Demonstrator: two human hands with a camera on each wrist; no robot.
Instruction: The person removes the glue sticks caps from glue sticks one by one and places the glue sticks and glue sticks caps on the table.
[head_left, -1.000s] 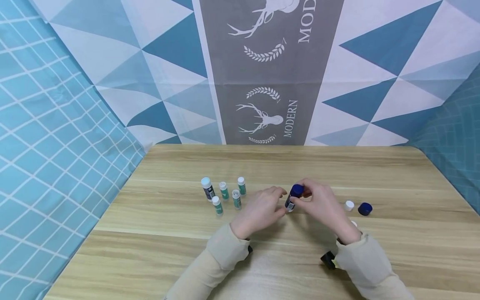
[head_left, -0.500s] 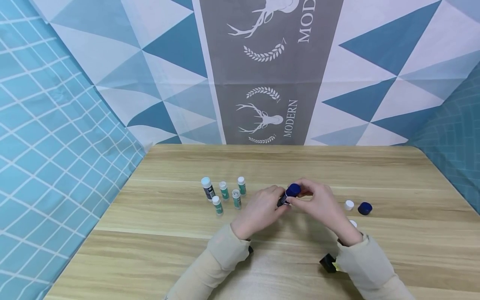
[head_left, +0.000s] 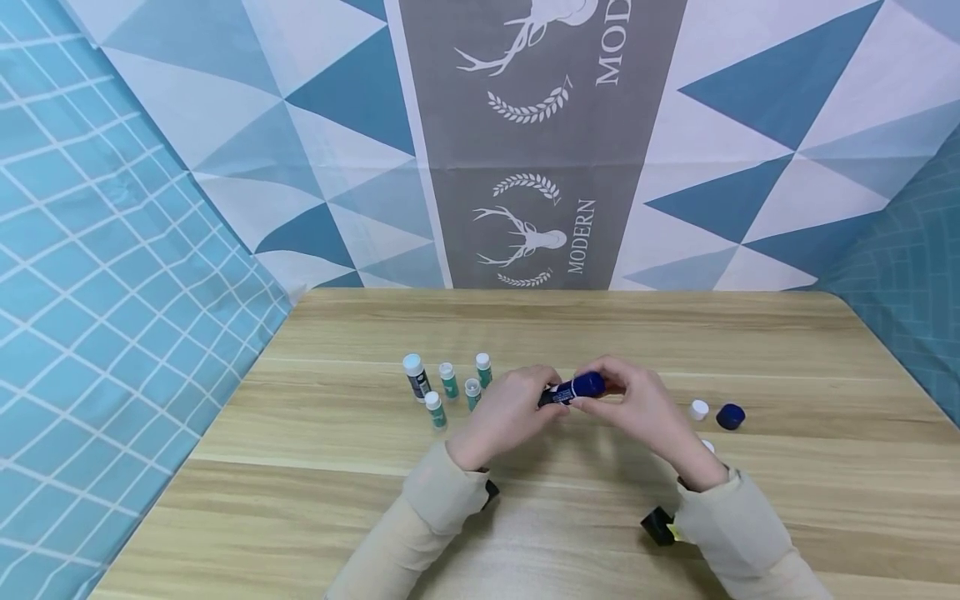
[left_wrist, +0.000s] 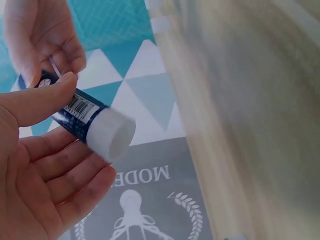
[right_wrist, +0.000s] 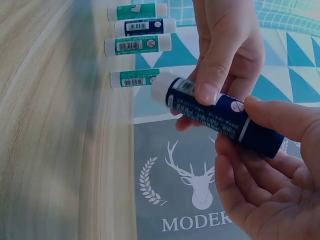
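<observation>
Both hands hold one navy glue stick (head_left: 573, 388) above the middle of the table. It lies tilted nearly flat, navy cap end to the right. My left hand (head_left: 506, 412) grips its body near the white base; in the left wrist view the thumb presses over the label and the fingers lie beneath. Around the navy cap end, my right hand (head_left: 637, 408) pinches with thumb and fingers, as the right wrist view also shows. The cap sits on the glue stick. Left of the hands stand a navy glue stick with a white end (head_left: 416, 377) and several small green glue sticks (head_left: 448, 381).
Right of the right hand lie a white cap (head_left: 699, 409) and a navy cap (head_left: 731, 417). Another white piece (head_left: 707, 447) is mostly hidden behind the right wrist. Patterned cloth (head_left: 525, 150) hangs behind the wooden table (head_left: 675, 333).
The glue stick has gone from near upright to nearly flat, its base swinging left and up. The left hand has closed on its body and shifted slightly left; the right hand keeps hold of the cap end.
</observation>
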